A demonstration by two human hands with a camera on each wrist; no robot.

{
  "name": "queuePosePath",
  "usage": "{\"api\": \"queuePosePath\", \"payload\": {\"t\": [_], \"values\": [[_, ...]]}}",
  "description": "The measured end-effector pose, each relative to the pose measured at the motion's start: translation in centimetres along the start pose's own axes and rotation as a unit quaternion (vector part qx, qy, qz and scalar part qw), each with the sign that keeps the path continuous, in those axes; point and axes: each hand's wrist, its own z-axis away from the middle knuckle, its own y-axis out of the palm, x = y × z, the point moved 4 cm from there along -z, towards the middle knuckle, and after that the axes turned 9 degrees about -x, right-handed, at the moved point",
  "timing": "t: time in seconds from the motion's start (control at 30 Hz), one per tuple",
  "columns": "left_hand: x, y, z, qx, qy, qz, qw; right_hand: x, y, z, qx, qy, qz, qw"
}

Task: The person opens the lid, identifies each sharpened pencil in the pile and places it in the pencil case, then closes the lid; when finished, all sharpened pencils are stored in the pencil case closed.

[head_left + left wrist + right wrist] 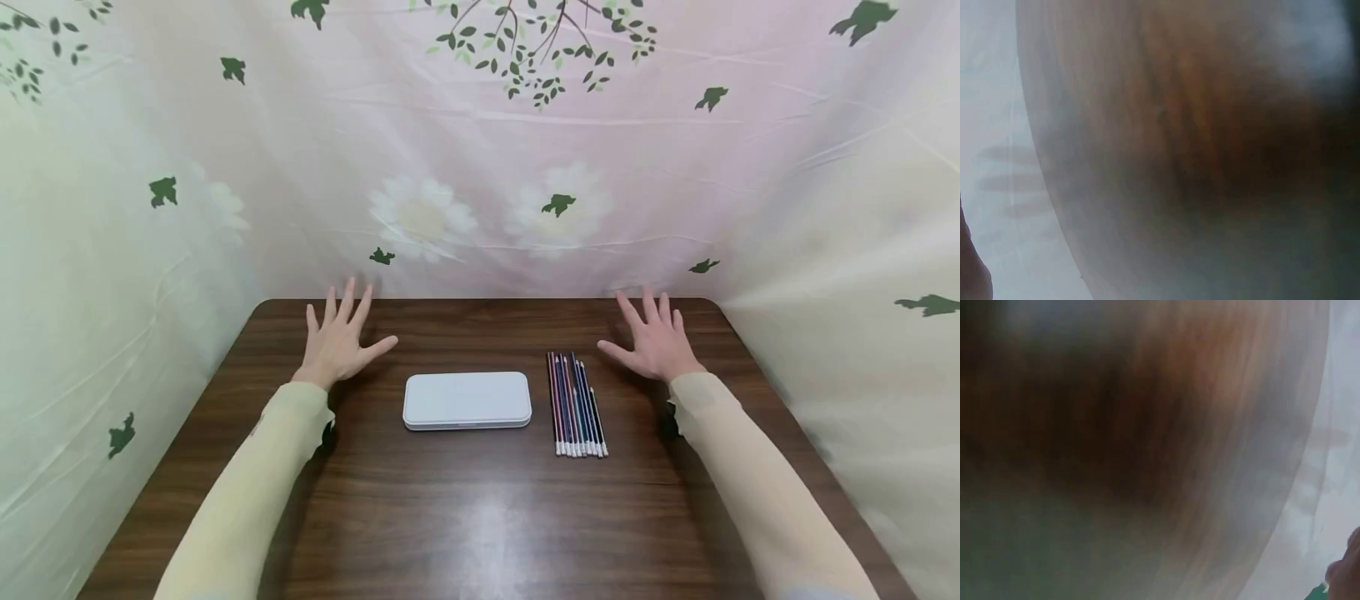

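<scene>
Head view: your left hand (337,346) and your right hand (656,343) spread apart over the far part of the table

Your fingers on both sides are straight and fanned, pointing away from you, thumbs turned inward. Between your hands, on the dark brown wood-grain table (465,333), lies a flat white rectangular case (467,400) with rounded corners. It is closed, its long side running left to right, and sits apart from your left hand. Just right of it, and apart from it, a row of slim dark blue and maroon pencils (573,408) lies lengthwise, white ends toward you; your right hand is the nearer one to them. Pale cream long sleeves (232,492) cover your forearms. Behind the table hangs pale cloth (480,158) printed with green birds, leafy branches and white daisies. Both wrist views are blurred, so you cannot tell from them whether your palms touch the tabletop.
</scene>
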Motion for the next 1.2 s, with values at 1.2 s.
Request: {"api": "queuePosePath", "payload": {"t": [1.2], "values": [[-8.7, 0.6, 6.5, 0.177, 0.137, 0.224, 0.9485, 22.7, 0.2, 5.5, 0.088, -0.370, -0.076, 0.922]]}}
